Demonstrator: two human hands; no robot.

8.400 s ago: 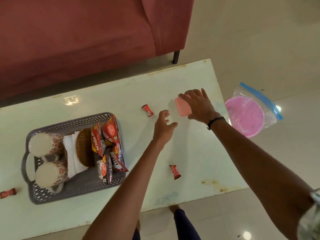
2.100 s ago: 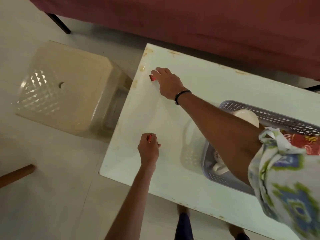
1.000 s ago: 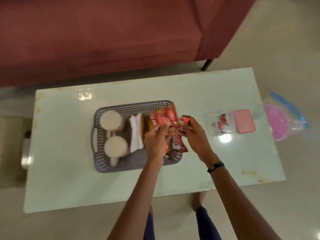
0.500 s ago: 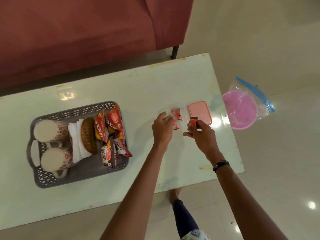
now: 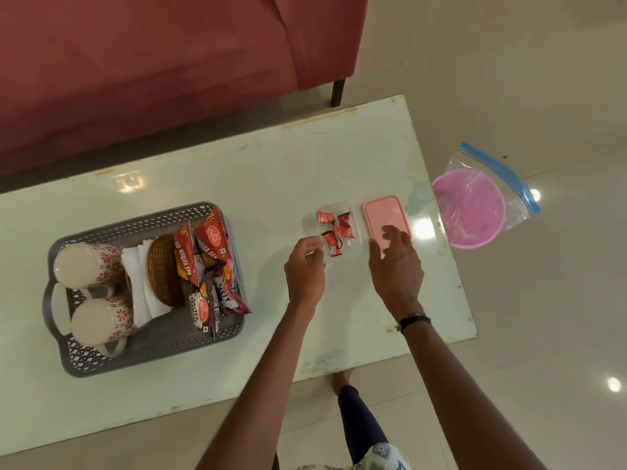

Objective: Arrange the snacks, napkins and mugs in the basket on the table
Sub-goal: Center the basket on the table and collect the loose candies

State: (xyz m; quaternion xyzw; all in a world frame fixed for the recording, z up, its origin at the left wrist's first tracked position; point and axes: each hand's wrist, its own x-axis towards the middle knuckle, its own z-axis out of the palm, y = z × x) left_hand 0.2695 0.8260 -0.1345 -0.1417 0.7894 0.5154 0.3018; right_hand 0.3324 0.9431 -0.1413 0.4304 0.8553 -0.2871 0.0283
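Observation:
A grey plastic basket sits on the left of the pale table. It holds two floral mugs lying on their sides, white napkins, a brown woven coaster and several red snack packets. To its right a clear small box holds several red wrapped candies, with its pink lid lying beside it. My left hand hovers at the box's near left corner, fingers curled and holding nothing. My right hand is spread open over the lid's near edge.
A dark red sofa runs along the table's far side, one black leg near the table's far right corner. A pink plate in a zip bag lies on the tiled floor right of the table. My leg stands at the near edge.
Both hands have let go of the red candies, which now lie in the clear box. My right hand has moved right, over the pink lid.

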